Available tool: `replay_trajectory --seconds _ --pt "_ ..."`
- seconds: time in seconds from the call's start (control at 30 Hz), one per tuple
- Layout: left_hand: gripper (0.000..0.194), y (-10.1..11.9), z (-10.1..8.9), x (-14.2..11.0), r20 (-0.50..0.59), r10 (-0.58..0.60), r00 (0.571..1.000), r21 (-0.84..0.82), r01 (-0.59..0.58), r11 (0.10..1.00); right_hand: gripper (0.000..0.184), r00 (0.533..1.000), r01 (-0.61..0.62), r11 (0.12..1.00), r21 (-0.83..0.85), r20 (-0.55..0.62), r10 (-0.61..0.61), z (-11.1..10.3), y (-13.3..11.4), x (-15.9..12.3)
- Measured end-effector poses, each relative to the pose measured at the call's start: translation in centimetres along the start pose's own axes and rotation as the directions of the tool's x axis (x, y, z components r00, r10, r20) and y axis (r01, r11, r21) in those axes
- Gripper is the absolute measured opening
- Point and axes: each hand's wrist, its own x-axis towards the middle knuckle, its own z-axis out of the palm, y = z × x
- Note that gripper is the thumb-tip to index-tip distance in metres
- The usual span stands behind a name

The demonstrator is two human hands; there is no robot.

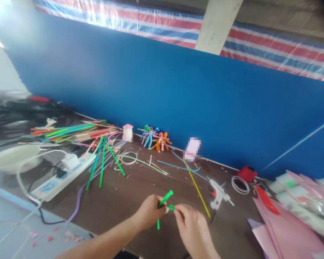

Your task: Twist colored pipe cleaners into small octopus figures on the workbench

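My left hand [149, 212] grips a bright green pipe cleaner [164, 199] over the brown table [124, 201], with one end rising above the fingers and another hanging below. My right hand [191, 226] pinches a short green bend [171, 207] of pipe cleaner close to the left fingertips. The fingers hide part of the green piece. A yellow stick [197, 189] and a white glue gun [218, 193] lie just beyond my right hand.
Loose coloured sticks [72, 132], small pipe-cleaner figures [153, 138] and a white spool [127, 133] line the blue wall. A power strip [59, 178] with cables lies at left, beside a white bowl [13, 158]. Pink sheets [286, 237] are stacked at right.
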Motion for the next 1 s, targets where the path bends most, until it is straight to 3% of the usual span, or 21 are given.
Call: replay_trajectory --seconds 0.1,0.23,0.33,0.4,0.5,0.6,0.73,0.8,1.0 --pt "0.016 -0.1 -0.1 0.3 0.032 -0.118 0.992 -0.401 0.121 0.908 0.025 0.994 0.057 0.995 0.078 -0.096 -0.049 0.5 -0.7 -0.5" --pt "0.015 -0.2 -0.8 0.3 0.177 -0.162 0.971 -0.726 0.240 0.644 0.024 0.991 0.042 0.965 0.258 -0.135 -0.007 1.3 -0.2 -0.7" --pt "0.013 -0.6 -1.0 0.2 0.294 -0.201 0.935 -0.822 0.354 0.446 0.020 0.995 -0.017 0.922 0.387 -0.080 0.052 2.0 0.4 -0.6" --pt "0.012 -0.7 -1.1 0.2 0.417 -0.198 0.887 -0.829 0.461 0.317 0.019 0.995 -0.071 0.888 0.455 -0.026 0.093 2.4 0.8 -0.5" --pt "0.012 -0.6 -1.0 0.0 0.540 -0.127 0.832 -0.807 0.555 0.200 0.022 0.988 -0.154 0.824 0.546 0.087 0.127 2.8 1.2 -0.4" --pt "0.012 -0.2 -1.0 -0.2 0.493 -0.116 0.862 -0.823 0.505 0.259 0.021 0.988 -0.148 0.806 0.573 0.112 0.101 2.7 1.4 -0.2" --pt "0.017 0.2 -1.2 -0.5 0.315 -0.131 0.940 -0.737 0.330 0.590 0.013 0.995 -0.083 0.824 0.561 0.002 0.099 2.3 1.4 -0.1" --pt "0.020 0.4 -1.3 -0.6 0.254 -0.124 0.959 -0.667 0.266 0.696 0.011 0.992 -0.102 0.815 0.571 -0.006 0.129 2.4 1.2 -0.2" --pt "0.024 0.7 -1.1 -0.7 0.113 -0.119 0.986 -0.622 0.163 0.766 0.011 0.989 -0.123 0.767 0.629 0.014 0.147 2.8 0.6 -0.2"
